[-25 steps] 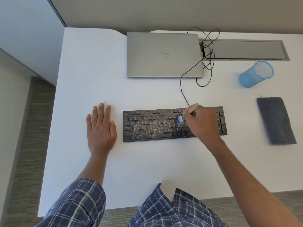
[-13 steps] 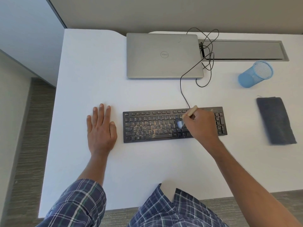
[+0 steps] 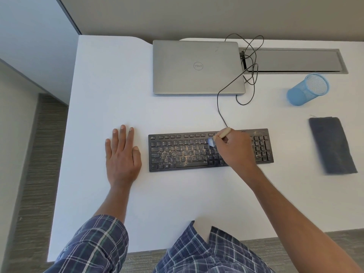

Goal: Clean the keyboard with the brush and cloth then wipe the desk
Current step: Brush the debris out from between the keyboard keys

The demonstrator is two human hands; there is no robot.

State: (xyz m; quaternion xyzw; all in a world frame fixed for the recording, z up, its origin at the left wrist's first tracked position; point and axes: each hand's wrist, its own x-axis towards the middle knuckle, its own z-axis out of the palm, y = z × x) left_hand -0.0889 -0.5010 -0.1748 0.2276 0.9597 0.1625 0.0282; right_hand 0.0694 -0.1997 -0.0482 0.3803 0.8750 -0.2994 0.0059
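Because you've pinched the brush (image 3: 224, 133) low on its pale handle, close to the bristles, your right hand (image 3: 235, 149) gets short, controlled flicks. The handle end pokes out past your knuckles toward the back of the worktop (image 3: 177, 198). The bristle tip is blurred and sits on the upper key rows, right of centre on the black keyboard (image 3: 183, 164). Fingers are curled round the handle, and the grip looks firm.

Your left hand (image 3: 122, 154) lies flat, palm down, fingers straight, holding nothing. It sits just left of the keyboard w/ the thumb near its edge, apparently not touching. My read: it's bracing you, not pinning the board.

Tan crumbs (image 3: 184, 154) are thickest across the middle rows, left of the bristles, w/ a few more at the top right corner. So I'd judge the brushing is only partway done.

The dark grey cloth (image 3: 332, 145) lies folded, well right of the keyboard and untouched — prob. parked within reach for the wipe stage. A blue mesh pen cup (image 3: 307, 90) sits beyond it. A closed laptop (image 3: 197, 66) sits at the back.

Arm pose: your right forearm comes in diagonally from the lower right, w/ the wrist arched over the keys left of the numpad, hiding them. Your left forearm runs straight fwd.
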